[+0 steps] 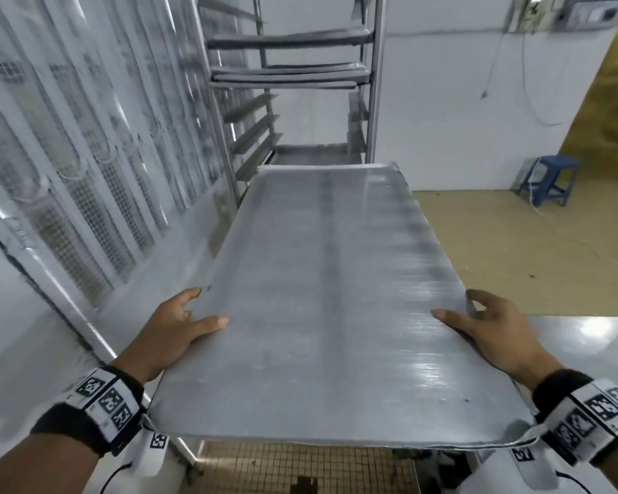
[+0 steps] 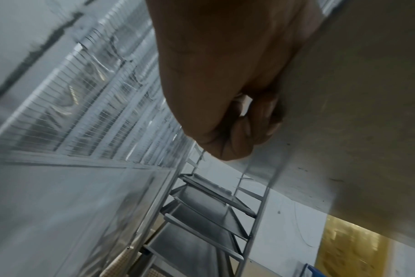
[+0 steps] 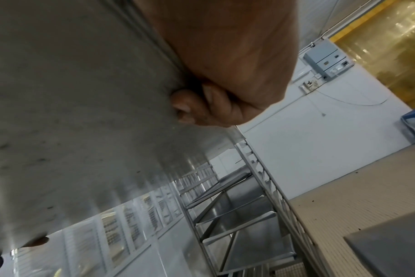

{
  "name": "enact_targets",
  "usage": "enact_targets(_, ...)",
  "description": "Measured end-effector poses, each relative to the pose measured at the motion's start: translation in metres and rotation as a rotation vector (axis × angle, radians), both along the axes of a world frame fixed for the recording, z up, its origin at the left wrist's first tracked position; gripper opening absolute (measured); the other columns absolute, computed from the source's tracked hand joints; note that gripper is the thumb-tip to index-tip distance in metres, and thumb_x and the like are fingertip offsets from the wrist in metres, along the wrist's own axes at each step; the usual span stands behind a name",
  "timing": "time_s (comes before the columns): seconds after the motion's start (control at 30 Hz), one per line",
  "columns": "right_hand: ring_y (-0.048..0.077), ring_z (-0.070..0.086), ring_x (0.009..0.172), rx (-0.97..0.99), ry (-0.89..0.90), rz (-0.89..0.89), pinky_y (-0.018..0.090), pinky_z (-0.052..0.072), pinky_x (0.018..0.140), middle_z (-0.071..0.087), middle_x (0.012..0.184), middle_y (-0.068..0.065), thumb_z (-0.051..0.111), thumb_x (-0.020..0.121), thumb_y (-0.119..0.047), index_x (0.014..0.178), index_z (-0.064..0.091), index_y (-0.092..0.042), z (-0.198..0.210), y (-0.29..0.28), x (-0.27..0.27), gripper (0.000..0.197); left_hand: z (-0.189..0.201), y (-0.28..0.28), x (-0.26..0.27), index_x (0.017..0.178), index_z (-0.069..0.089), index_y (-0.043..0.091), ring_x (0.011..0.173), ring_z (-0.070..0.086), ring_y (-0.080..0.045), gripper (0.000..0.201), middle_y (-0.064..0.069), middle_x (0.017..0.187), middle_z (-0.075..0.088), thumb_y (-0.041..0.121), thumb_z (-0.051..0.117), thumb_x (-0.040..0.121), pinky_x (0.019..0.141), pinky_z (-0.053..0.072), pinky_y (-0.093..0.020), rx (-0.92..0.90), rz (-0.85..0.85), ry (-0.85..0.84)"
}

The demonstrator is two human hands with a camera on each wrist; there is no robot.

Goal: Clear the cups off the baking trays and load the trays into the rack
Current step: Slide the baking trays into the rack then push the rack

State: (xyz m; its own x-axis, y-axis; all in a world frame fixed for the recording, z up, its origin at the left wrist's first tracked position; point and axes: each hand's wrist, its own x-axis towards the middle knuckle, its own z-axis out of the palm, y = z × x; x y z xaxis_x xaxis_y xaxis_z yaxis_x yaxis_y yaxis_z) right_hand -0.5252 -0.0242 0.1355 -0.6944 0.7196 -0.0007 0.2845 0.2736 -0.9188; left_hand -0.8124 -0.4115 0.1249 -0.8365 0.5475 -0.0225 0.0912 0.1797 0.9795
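Straight ahead: bare baking tray (image 1: 336, 279) carried level in mid-air, long axis pointing at metal rack (image 1: 293, 76). Left hand (image 1: 172, 333) grasps tray's left edge, thumb on top, fingers (image 2: 239, 135) curled underneath. Right hand (image 1: 493, 333) grasps right edge same way. Rack already holds trays on upper runners. Blue stool (image 1: 550, 180) by far wall at right.

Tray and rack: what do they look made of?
Tray: bare metal, likely aluminium, with a dull brushed grey finish, streaky glare and small dark specks. Rack: brighter metal, probably stainless steel, with shiny uprights and angled runners. Motion blur leaves the exact alloys open.
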Motion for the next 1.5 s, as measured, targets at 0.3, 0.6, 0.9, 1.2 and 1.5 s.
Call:
enact_targets(0.3, 0.029, 0.077, 0.073, 0.025, -0.01, 0.083, 0.05, 0.063, 0.076, 0.079, 0.081, 0.004, 0.089, 0.07, -0.046, 0.098, 0.072, -0.016, 0.003, -0.033, -0.068, 0.044, -0.005, -0.037, -0.054, 0.138, 0.056, 0.02, 0.085, 0.078, -0.024, 0.085, 0.002, 0.097, 0.08, 0.039, 0.095, 0.064, 0.067, 0.063, -0.031, -0.032, 0.05, 0.041)
enact_targets(0.6, 0.001, 0.049, 0.033, 0.067, 0.035, 0.012, 0.011, 0.035, 0.037, 0.056, 0.04, -0.011, 0.083, 0.081, -0.028, 0.083, 0.057, -0.024, 0.024, -0.069, -0.132, 0.026, 0.006, -0.048, -0.138, 0.137, 0.055, 0.024, 0.085, 0.079, -0.027, 0.113, -0.003, 0.096, 0.08, 0.06, 0.094, 0.037, 0.073, 0.063, -0.041, -0.035, -0.001, 0.083)
enact_targets(0.9, 0.009, 0.032, 0.037, 0.087, 0.04, -0.057, 0.016, 0.029, 0.037, 0.046, 0.041, -0.008, 0.084, 0.076, -0.043, 0.103, 0.063, -0.01, 0.029, -0.061, -0.166, 0.048, 0.02, -0.035, -0.189, 0.126, 0.06, 0.024, 0.088, 0.078, -0.027, 0.104, -0.005, 0.1, 0.08, 0.058, 0.098, 0.035, 0.071, 0.063, -0.036, 0.032, -0.07, 0.06)
enact_targets(1.2, 0.016, 0.03, 0.04, 0.127, -0.012, -0.075, 0.02, 0.025, 0.038, 0.043, 0.043, -0.001, 0.085, 0.072, -0.05, 0.094, 0.063, -0.006, 0.037, -0.048, -0.196, 0.054, 0.017, -0.022, -0.228, 0.125, 0.064, 0.017, 0.097, 0.076, -0.034, 0.084, -0.011, 0.108, 0.078, 0.041, 0.094, 0.05, 0.085, 0.062, -0.048, 0.106, -0.136, 0.028)
enact_targets(1.5, -0.001, 0.045, 0.03, 0.136, 0.006, -0.015, 0.007, 0.031, 0.036, 0.051, 0.035, -0.014, 0.083, 0.081, -0.033, 0.085, 0.059, -0.025, 0.046, -0.038, -0.232, 0.026, 0.014, -0.001, -0.259, 0.12, 0.067, 0.015, 0.093, 0.076, -0.034, 0.07, -0.016, 0.108, 0.077, 0.031, 0.098, 0.06, 0.074, 0.064, -0.038, 0.133, -0.114, -0.011)
